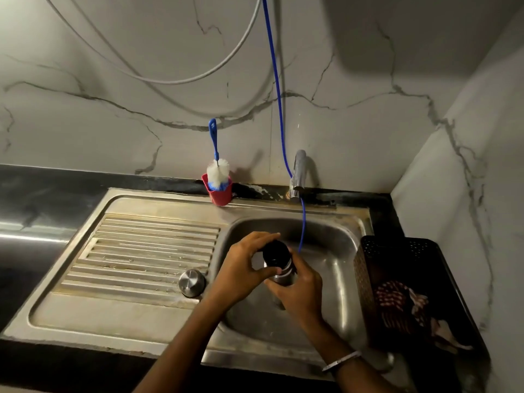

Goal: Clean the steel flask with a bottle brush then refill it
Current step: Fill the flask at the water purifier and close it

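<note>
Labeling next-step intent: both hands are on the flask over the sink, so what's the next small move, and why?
Probably twist the black cap off. The left hand grips that cap while the right hand holds the steel flask body over the sink, and the bottle brush sits untouched in the red cup, so the flask looks not yet open for brushing.

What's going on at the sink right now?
A person holds a steel flask over the sink basin. The right hand grips its body while the left hand grasps the black inner cap on top. The steel lid sits on the drainboard. The bottle brush stands untouched in a red cup by the wall.
</note>
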